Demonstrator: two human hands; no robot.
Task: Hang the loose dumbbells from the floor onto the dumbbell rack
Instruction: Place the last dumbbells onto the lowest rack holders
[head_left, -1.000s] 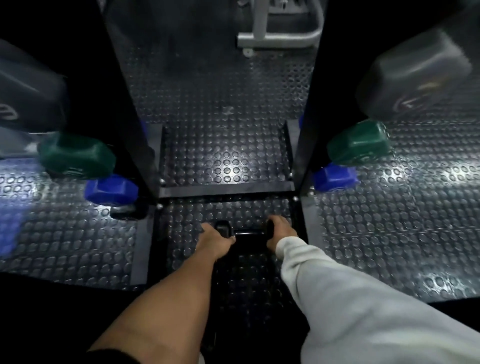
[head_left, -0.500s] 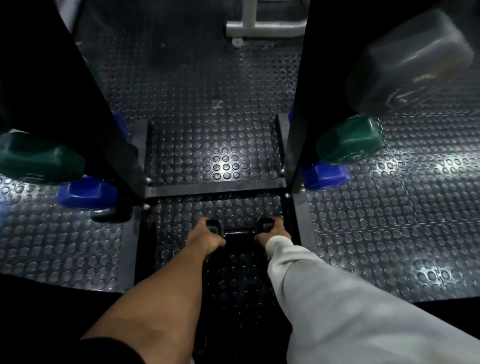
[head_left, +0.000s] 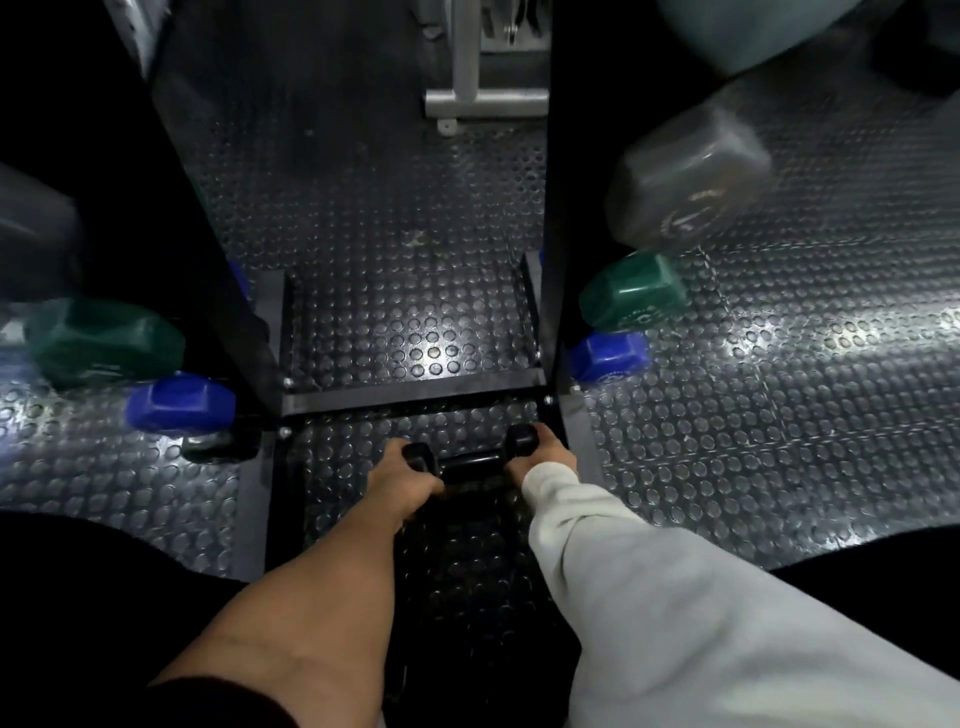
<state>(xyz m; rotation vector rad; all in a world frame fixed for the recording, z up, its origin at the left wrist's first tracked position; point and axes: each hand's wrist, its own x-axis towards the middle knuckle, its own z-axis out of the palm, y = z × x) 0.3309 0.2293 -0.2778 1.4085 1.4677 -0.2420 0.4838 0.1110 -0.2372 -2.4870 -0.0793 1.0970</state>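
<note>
**A:** Which step is this?

**B:** The pickup, I'd judge. A black dumbbell (head_left: 470, 457) lies low on the floor (head_left: 779, 441) between the two base rails of the dumbbell rack (head_left: 410, 400), just this side of its black crossbar. The left hand (head_left: 402, 480) is wrapped over the left head, fingers curled round it; the right hand (head_left: 543, 460), coming out of a pale grey sleeve (head_left: 701, 597), grips the right head the same way (the fingertips themselves are tucked under and out of sight).

**B:** Whether it has left the floor I cannot tell.

**A:** And what does the next move call for?

**B:** Probably a level two-handed lift, then carrying it up to a free place on the rack. The heads should clear the uprights on either side, which stand close.

**A:** What's already hung?

**B:** From the left: a green dumbbell head (head_left: 104, 343) above a blue one (head_left: 179, 402) outside the left upright (head_left: 208, 260); outside the right upright (head_left: 558, 208), a blue head (head_left: 608, 356), a green head (head_left: 631, 291) above it, and a large grey head (head_left: 685, 182) higher up, blurred.

**A:** The room?

**B:** Dim. Studded dark rubber flooring with bright glare patches, and a white metal frame foot (head_left: 483, 96) beyond the rack.
</note>
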